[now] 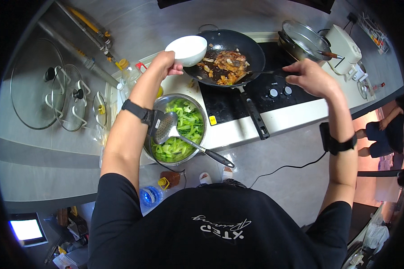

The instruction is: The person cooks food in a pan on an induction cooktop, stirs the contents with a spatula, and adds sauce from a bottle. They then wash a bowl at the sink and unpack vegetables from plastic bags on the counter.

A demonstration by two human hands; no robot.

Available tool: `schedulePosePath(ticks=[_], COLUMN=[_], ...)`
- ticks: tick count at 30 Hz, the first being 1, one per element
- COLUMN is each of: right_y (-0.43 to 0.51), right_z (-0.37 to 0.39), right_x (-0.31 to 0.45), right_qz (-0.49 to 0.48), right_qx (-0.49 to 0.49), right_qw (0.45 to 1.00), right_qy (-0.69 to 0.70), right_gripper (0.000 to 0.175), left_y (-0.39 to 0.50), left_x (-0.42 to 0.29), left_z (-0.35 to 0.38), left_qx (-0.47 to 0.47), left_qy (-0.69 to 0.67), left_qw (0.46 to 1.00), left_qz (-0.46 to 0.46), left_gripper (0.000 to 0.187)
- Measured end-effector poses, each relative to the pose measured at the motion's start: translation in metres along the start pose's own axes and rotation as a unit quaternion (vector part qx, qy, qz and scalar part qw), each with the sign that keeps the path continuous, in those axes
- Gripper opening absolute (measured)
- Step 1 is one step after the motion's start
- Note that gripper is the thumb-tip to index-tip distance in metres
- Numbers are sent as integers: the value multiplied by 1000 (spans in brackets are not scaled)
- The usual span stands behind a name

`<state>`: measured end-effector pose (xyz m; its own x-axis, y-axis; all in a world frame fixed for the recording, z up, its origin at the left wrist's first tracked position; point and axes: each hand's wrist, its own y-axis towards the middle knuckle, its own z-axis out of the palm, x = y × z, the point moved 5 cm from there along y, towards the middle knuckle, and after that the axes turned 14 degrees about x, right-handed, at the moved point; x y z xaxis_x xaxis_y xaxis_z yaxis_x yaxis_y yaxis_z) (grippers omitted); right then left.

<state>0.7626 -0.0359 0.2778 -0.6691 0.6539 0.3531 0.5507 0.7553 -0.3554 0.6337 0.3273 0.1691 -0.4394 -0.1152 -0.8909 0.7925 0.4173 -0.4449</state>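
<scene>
My left hand (pixel 171 63) grips a white bowl (pixel 188 50) by its rim, over the left edge of a black wok (pixel 252 43). In the wok lies browned, sauced food (pixel 230 64) with pale pieces like garlic. My right hand (pixel 311 77) holds the dark handle of a spatula (pixel 261 71), whose blade touches the food on its near right side. The wok's long black handle (pixel 254 114) points toward me. Left of the stove, a steel basin (pixel 204 114) of chopped green vegetables (pixel 190 124) carries a perforated skimmer (pixel 166 127) laid across it.
The wok sits on a black cooktop (pixel 222 107) with two knobs. A steel pot (pixel 303 37) with a wooden-handled utensil stands at the back right, beside a white appliance (pixel 345 50). Glass lids (pixel 37 87) hang at left. Bottles (pixel 151 196) stand on the floor. Another person (pixel 385 134) is at far right.
</scene>
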Motion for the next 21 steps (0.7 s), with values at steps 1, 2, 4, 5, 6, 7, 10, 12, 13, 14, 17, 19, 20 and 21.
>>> schedulePosePath(ticks=[1,2,4,5,6,7,10,12,13,14,17,19,20,21], right_y=[12,28,54,66,77,86,119,143,153,158,155,129,109,90], right_z=[5,15,30,36,40,42,49,59,70,78,86,70,57,43], right_x=[4,7,8,8,4,-1,-11,-16,-17,-16,10,29,39,51], right_qz=[-10,-7,-17,-37,-37,-37,-19,11,28,22,-50,-106,-131,-141], right_qx=[-3,-4,-41,-75,-100,-123,-192,-180,-159,-134,-74,-25,-23,-13], right_qw=[1000,1000,998,995,993,990,976,968,956,951,981,992,991,990], right_qy=[-11,0,35,51,59,66,100,176,245,277,171,66,30,-18], right_gripper=[36,36,38,38,38,38,37,38,38,39,41,40,39,38], left_y=[-6,-15,-35,-48,-62,-76,-122,-151,-165,-177,-212,-230,-237,-242], left_x=[4,10,25,34,44,54,89,115,127,139,178,203,214,223], left_z=[-5,-9,-22,-30,-40,-49,-78,-92,-99,-104,-121,-128,-130,-132], left_qx=[6,8,1,-16,-32,-49,-98,-137,-158,-171,-216,-241,-243,-246], left_qy=[-17,-33,-67,-69,-73,-78,-76,-89,-91,-100,-124,-149,-146,-135], left_qw=[1000,999,997,997,996,995,992,986,983,980,968,959,959,960], left_qz=[11,20,31,33,36,40,21,21,22,23,20,2,3,2], left_gripper=[37,38,39,39,38,38,38,39,40,39,38,37,36,36])
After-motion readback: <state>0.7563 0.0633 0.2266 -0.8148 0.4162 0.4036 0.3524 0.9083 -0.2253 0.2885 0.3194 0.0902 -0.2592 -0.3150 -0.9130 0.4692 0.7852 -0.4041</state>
